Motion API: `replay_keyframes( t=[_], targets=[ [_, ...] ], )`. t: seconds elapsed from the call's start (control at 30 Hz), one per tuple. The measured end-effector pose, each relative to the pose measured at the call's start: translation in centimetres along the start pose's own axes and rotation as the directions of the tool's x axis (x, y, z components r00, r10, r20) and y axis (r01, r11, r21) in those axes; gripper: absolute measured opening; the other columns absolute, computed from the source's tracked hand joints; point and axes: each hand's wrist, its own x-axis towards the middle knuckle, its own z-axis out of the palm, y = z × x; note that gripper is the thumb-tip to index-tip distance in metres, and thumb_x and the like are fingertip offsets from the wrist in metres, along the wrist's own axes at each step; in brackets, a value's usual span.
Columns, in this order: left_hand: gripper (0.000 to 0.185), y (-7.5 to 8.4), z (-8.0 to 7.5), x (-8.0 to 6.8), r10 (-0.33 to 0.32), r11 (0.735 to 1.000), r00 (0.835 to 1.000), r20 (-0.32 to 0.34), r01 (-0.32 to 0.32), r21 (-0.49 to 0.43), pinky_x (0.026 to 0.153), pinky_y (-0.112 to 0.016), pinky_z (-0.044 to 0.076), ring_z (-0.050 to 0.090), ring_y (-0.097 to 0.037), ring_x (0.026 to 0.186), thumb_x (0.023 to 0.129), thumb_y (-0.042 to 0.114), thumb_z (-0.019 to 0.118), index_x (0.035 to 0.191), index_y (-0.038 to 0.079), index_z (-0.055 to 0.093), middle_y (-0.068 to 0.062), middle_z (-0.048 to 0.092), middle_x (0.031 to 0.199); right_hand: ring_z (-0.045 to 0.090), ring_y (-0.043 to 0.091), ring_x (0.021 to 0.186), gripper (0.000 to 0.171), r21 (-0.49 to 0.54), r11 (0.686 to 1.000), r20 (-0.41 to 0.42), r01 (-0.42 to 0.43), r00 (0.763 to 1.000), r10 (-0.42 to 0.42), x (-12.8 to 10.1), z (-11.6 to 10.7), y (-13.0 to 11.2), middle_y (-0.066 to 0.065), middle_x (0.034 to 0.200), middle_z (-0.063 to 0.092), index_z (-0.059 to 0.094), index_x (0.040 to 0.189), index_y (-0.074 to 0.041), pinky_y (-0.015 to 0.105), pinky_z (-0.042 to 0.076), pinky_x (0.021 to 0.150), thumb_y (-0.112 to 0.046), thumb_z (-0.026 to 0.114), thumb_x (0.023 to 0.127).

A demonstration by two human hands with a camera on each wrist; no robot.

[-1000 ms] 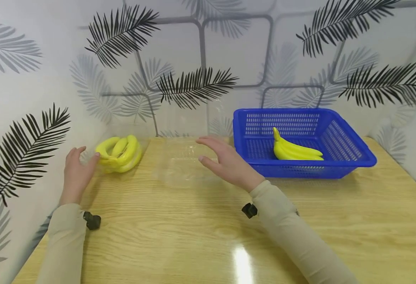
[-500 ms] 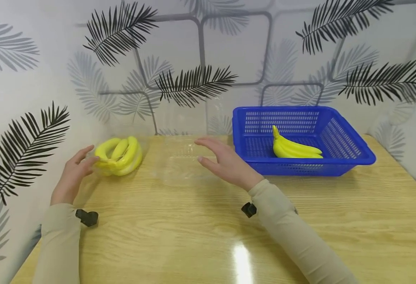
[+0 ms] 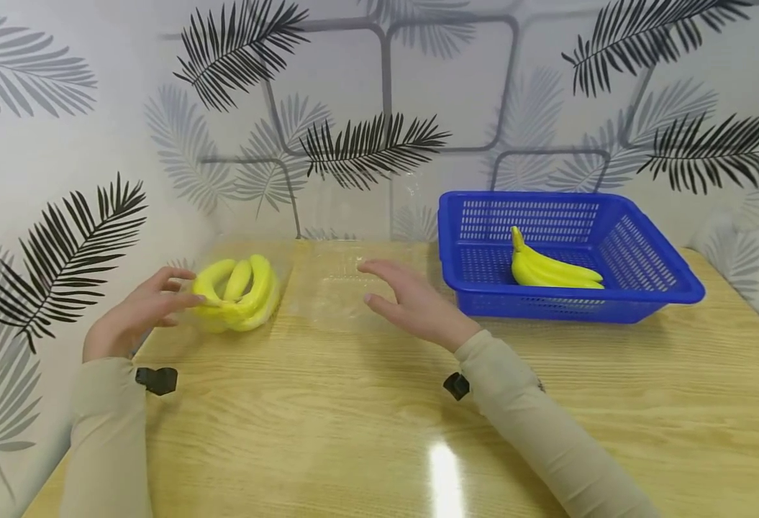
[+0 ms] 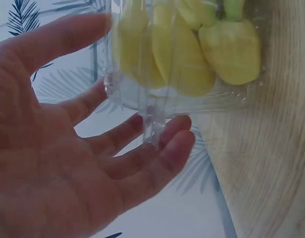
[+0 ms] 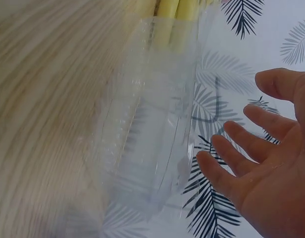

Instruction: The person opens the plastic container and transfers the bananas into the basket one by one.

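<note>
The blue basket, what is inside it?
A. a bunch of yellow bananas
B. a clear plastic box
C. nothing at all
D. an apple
A: in the head view a bunch of yellow bananas lies inside the blue basket on the table's right side.

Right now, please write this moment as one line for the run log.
left hand: open, touching clear box holding bananas | right hand: open, above clear lid | blue basket: one banana bunch inside
</note>
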Motion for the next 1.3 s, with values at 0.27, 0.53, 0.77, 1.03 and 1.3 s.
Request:
replay_keyframes(
  t=[0.27, 0.53, 0.77, 1.03, 1.3],
  targets=[
    [0.072, -0.1, 0.2, 0.0, 0.027, 0.998, 0.999, 0.037, -0.025, -0.051, 0.103, -0.062, 0.035, 0.029, -0.049, 0.133, 0.101, 0.031, 0.056, 0.150, 0.000, 0.014, -0.035, 0.011, 0.150, 0.034, 0.022, 0.141, 0.050, -0.027, 0.997, 0.043, 0.066, 0.997, -0.065, 1.2, 2.2, -2.2, 0.006, 0.151, 0.042, 0.044, 0.148, -0.013, 0.037, 0.025, 0.116, -0.029, 0.054, 0.102],
    [0.085, -2.4, 0.2, 1.3, 0.054, 0.975, 0.999, -0.005, -0.054, -0.214, 0.111, -0.066, 0.016, 0.006, -0.042, 0.145, 0.098, 0.029, 0.062, 0.158, 0.016, 0.003, -0.020, -0.006, 0.161, 0.039, 0.018, 0.137, 0.050, 0.105, 0.991, 0.166, 0.079, 0.981, -0.096, 3.0, 6.6, -5.0, 0.003, 0.150, 0.043, 0.042, 0.148, -0.013, 0.029, 0.032, 0.111, -0.028, 0.055, 0.102],
    [0.080, -3.8, 0.5, 2.2, 0.095, 0.936, 0.995, -0.006, -0.091, -0.339, 0.112, -0.066, 0.000, 0.004, -0.039, 0.146, 0.099, 0.022, 0.060, 0.159, 0.018, 0.007, -0.012, -0.008, 0.164, 0.048, 0.024, 0.131, 0.060, 0.187, 0.981, 0.266, -0.042, 0.964, -0.009, 4.2, 9.6, -6.0, 0.009, 0.156, 0.034, 0.029, 0.154, -0.006, 0.026, 0.038, 0.107, -0.027, 0.052, 0.103],
    [0.077, -4.3, 0.7, 2.5, 0.110, 0.869, 0.994, 0.019, -0.087, -0.486, 0.111, -0.062, -0.010, 0.000, -0.040, 0.146, 0.102, 0.012, 0.052, 0.159, 0.012, 0.000, -0.019, -0.009, 0.162, 0.049, 0.025, 0.131, 0.074, 0.380, 0.907, 0.265, -0.178, 0.961, 0.078, 5.0, 11.0, -7.0, 0.016, 0.155, 0.032, 0.008, 0.158, -0.008, 0.029, 0.040, 0.106, -0.026, 0.052, 0.102],
    [0.080, -4.5, 0.3, 1.8, 0.169, 0.854, 0.985, 0.037, -0.128, -0.504, 0.117, -0.048, -0.005, -0.009, -0.026, 0.148, 0.101, 0.005, 0.050, 0.156, 0.003, -0.008, -0.009, -0.012, 0.163, 0.042, 0.027, 0.136, 0.068, 0.481, 0.866, 0.198, -0.138, 0.979, 0.046, 5.7, 11.8, -7.2, 0.015, 0.155, 0.032, 0.013, 0.158, -0.007, 0.026, 0.041, 0.103, -0.014, 0.050, 0.101]
  ],
)
